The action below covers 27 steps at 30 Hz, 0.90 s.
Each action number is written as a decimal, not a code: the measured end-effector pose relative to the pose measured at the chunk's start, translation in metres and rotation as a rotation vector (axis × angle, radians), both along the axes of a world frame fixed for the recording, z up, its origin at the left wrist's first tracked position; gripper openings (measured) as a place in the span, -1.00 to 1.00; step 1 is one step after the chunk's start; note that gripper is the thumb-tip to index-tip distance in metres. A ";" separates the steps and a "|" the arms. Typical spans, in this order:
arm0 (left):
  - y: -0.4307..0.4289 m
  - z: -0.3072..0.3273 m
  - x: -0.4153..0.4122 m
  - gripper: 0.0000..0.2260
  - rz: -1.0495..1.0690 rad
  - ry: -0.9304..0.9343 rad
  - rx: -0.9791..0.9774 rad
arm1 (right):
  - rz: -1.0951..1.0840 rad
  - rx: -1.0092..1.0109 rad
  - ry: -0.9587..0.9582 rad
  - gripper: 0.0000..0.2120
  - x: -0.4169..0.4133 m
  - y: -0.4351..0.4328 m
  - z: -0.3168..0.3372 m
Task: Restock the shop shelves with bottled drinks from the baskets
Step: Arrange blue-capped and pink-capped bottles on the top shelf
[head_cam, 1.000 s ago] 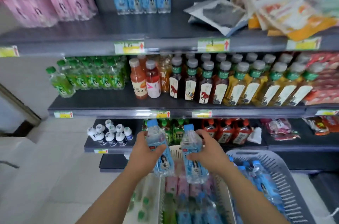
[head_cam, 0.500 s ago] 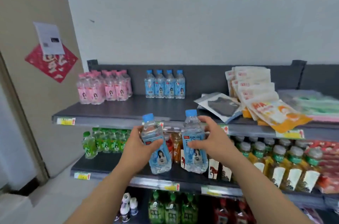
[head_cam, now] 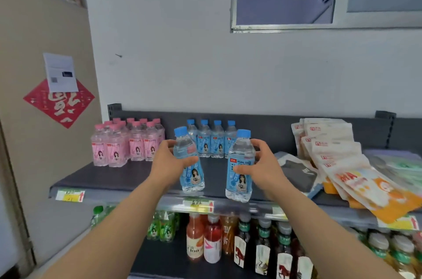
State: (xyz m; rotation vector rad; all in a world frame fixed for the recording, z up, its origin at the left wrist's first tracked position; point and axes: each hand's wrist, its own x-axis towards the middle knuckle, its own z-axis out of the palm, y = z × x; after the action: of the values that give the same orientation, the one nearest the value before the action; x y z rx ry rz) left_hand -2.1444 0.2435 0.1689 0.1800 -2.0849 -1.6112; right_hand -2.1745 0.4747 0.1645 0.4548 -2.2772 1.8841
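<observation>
**Operator:** Two bottles, one in each hand. Is my grip good?

**Guide:** Yes. Your left hand [head_cam: 169,165] is wrapped around the left blue bottle [head_cam: 188,162] at its middle, thumb across the front. That bottle leans a little, cap toward 11 o'clock. Your right hand [head_cam: 262,170] grasps the right blue bottle [head_cam: 240,165] from its side, fingers curled behind, and this one is nearly upright. Both are over the front part of the top shelf [head_cam: 127,174]; I cannot tell if the bases already touch it.

**Operator:** How do I place them well?

**Guide:** I think you should straighten the left one first, then set each base flat and push toward 12 o'clock, until they stand just in front of the row of blue bottles [head_cam: 211,139]. Keep the labels to the front, like that row. Open your fingers only when the bottle stands alone.

**Operator:** What is around me?

**Guide:** At 10 o'clock from your left hand stand the pink bottles [head_cam: 124,144], near it, so do not swing your elbow out. At 3 o'clock from your right hand lies a dark flat packet [head_cam: 299,176], and beyond it the leaning snack bags [head_cam: 338,153]. The way to the row is free between them. Below, the shelf of juice bottles [head_cam: 203,240] is not in your way.
</observation>
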 end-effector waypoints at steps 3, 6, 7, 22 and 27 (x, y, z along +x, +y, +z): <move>-0.014 0.004 -0.041 -0.41 -0.006 -0.007 -0.040 | -0.040 0.000 -0.015 -0.36 -0.035 -0.012 0.005; -0.020 0.004 -0.082 -0.45 -0.038 -0.006 -0.053 | -0.086 -0.001 -0.030 -0.39 -0.074 -0.019 0.009; -0.021 0.003 -0.095 -0.45 -0.050 -0.007 -0.054 | -0.101 -0.006 -0.032 -0.39 -0.086 -0.020 0.011; -0.024 -0.021 -0.230 -0.31 -0.209 -0.024 -0.125 | -0.289 0.048 -0.139 -0.37 -0.240 -0.004 -0.011; -0.025 -0.022 -0.244 -0.36 -0.235 -0.017 -0.116 | -0.296 0.136 -0.169 -0.33 -0.265 -0.004 -0.020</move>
State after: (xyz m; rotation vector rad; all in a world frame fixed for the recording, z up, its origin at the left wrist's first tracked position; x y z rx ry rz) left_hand -2.3888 0.2183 0.1472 -0.0953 -2.2749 -1.6170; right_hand -2.4398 0.4711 0.1444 -0.0310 -2.4277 1.6858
